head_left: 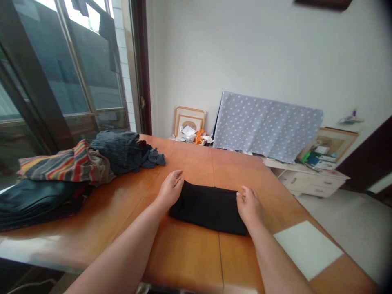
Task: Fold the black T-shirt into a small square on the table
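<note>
A black garment (210,208), folded into a long flat rectangle, lies on the wooden table in front of me. My left hand (171,188) is at its far left corner, with thumb and fingers curled in at the edge. At the far right corner my right hand (250,206) has its fingers bent and its thumb against the cloth. Both hands appear to pinch the garment's ends, though the exact grip is partly hidden.
On the table's (186,253) left lies a heap of clothes, with a striped garment (70,163) and dark blue garments (118,149). A pale sheet (308,249) rests near the right edge. Beyond stand a polka-dot cloth cover (266,124) and a white cabinet (312,183).
</note>
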`<state>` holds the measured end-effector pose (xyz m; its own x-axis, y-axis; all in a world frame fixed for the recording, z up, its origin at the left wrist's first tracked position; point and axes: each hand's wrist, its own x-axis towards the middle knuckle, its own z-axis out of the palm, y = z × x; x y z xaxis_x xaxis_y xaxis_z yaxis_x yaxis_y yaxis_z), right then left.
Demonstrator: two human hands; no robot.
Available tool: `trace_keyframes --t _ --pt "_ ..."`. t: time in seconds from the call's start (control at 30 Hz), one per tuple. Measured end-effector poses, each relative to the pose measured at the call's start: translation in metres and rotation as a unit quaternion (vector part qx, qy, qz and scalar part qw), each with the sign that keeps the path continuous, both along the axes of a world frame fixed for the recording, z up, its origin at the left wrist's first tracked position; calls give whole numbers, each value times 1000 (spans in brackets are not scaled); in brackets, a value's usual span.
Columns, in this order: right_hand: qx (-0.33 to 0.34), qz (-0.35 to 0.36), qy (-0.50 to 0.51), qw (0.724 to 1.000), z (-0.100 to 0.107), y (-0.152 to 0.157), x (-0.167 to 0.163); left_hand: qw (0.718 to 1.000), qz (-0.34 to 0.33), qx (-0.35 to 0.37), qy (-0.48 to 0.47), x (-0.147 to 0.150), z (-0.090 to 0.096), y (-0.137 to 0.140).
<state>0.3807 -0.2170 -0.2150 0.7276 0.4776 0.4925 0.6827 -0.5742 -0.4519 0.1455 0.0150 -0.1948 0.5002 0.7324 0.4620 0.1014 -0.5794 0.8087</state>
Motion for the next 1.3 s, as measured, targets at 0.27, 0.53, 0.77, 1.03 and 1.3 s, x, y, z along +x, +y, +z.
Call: trace_keyframes --t 0.27,0.53,0.77,1.03,1.3 --pt "-113 170 -60 977 6 10 -20 945 -173 176 213 -12 13 -35" --pt "-94 130 14 987 -14 12 2 894 -172 201 361 -12 6 -35" --pt "-40 -7 150 988 11 -9 16 907 -137 247 311 -14 16 -43" --pt "-95 -16 302 949 23 -8 0 905 -194 263 272 -11 18 -53" --pt "-48 -43 369 927 30 12 -27 896 -200 246 312 -8 1 -53"
